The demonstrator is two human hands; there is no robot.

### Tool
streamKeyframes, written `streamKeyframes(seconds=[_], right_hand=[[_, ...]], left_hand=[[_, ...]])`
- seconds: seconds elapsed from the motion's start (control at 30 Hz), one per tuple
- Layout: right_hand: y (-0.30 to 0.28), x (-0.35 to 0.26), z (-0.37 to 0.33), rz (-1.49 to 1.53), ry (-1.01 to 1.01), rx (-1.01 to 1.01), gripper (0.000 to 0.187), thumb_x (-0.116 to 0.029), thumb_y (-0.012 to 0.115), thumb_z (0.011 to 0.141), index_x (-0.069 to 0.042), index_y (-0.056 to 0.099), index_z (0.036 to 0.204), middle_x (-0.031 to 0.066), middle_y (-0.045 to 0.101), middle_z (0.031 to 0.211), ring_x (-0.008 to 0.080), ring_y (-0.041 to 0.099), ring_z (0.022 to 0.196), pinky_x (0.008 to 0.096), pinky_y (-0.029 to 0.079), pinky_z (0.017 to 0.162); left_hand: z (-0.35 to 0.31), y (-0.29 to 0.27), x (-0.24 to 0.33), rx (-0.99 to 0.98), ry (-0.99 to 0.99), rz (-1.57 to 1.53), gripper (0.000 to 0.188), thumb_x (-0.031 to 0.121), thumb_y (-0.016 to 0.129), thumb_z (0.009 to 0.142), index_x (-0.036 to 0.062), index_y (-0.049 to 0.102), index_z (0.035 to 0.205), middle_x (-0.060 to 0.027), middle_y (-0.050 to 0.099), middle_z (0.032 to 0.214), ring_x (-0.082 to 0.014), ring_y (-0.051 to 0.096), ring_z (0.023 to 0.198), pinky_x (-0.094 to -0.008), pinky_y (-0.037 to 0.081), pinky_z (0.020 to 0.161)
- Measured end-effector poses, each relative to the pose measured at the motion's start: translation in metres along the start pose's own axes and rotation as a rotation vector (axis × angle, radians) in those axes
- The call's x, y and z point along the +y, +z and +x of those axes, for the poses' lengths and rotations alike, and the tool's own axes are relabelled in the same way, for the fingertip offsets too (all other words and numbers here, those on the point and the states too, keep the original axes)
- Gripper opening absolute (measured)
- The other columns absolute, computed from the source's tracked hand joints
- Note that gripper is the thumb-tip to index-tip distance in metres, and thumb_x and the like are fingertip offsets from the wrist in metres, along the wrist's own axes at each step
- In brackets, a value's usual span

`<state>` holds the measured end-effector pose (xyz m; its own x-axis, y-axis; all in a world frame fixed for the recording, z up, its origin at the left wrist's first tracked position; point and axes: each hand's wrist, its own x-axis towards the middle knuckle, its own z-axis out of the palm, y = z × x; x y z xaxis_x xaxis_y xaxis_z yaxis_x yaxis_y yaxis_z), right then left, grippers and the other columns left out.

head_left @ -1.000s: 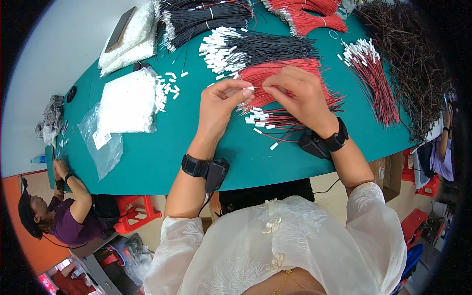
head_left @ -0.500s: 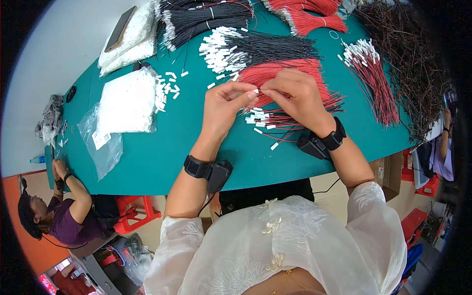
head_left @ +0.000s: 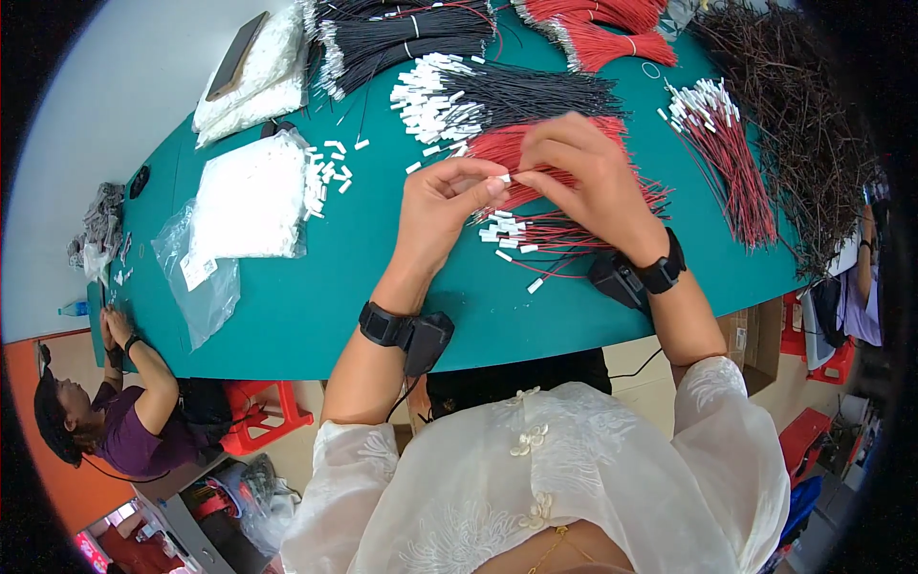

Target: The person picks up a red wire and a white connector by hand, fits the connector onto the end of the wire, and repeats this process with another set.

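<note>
My left hand (head_left: 432,212) pinches a small white connector housing (head_left: 505,179) between thumb and forefinger. Facing it, my right hand (head_left: 601,187) has its thumb tip close to the housing and its fingers lifted apart; a thin wire at the thumb cannot be made out clearly. Beneath both hands lies a bundle of red wires (head_left: 492,145). Just below them, red wires with white housings (head_left: 502,230) on their ends are gathered on the green table (head_left: 402,325). Black wires (head_left: 550,94) with white ends lie beyond.
Loose white housings (head_left: 330,180) are scattered beside a full clear bag (head_left: 247,196) at left. More black wire bundles (head_left: 406,43) and red bundles (head_left: 598,33) lie at the back. A finished-looking wire bunch (head_left: 732,172) and dark brown wires (head_left: 794,124) fill the right. A co-worker (head_left: 124,411) sits left.
My right hand's fingers have spread and lifted off the pinch, and the hand has shifted slightly right. The left hand still holds the housing in nearly the same place.
</note>
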<state>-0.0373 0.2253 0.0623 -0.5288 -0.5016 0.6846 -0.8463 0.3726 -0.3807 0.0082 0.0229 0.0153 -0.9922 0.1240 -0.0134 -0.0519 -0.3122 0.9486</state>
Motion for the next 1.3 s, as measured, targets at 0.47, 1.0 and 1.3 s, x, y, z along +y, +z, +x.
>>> streamKeyframes(seconds=[0.47, 1.0, 1.3], right_hand=[[0.004, 0.021, -0.02, -0.076, 0.153, -0.336, 0.016, -0.013, 0.075, 0.083, -0.001, 0.07, 0.092, 0.0122, 0.067, 0.1, 0.0292, 0.065, 0.094, 0.0398, 0.053, 0.078], [0.007, 0.012, -0.013, 0.348, 0.394, -0.25, 0.006, -0.003, 0.068, 0.089, 0.003, 0.065, 0.089, 0.0092, 0.066, 0.086, 0.0194, 0.063, 0.072, 0.0326, 0.051, 0.066], [0.001, 0.007, -0.013, 0.32, 0.335, -0.094, 0.011, -0.002, 0.075, 0.085, 0.0, 0.074, 0.096, 0.0057, 0.066, 0.078, 0.0106, 0.054, 0.062, 0.0263, 0.041, 0.054]], left_hand=[[0.018, -0.043, -0.011, 0.444, 0.453, 1.068, 0.014, 0.007, 0.076, 0.084, 0.0059, 0.072, 0.096, -0.0077, 0.065, 0.096, -0.0221, 0.061, 0.083, -0.034, 0.05, 0.067], [0.011, -0.029, 0.004, 0.316, 0.244, 0.283, 0.013, 0.005, 0.07, 0.094, -0.0009, 0.072, 0.105, -0.0064, 0.074, 0.093, -0.0111, 0.064, 0.077, -0.0229, 0.05, 0.068], [0.008, -0.022, 0.0, 0.085, -0.012, -0.186, 0.018, 0.005, 0.067, 0.096, -0.003, 0.069, 0.112, -0.0113, 0.074, 0.098, -0.0145, 0.07, 0.087, -0.0257, 0.057, 0.077]])
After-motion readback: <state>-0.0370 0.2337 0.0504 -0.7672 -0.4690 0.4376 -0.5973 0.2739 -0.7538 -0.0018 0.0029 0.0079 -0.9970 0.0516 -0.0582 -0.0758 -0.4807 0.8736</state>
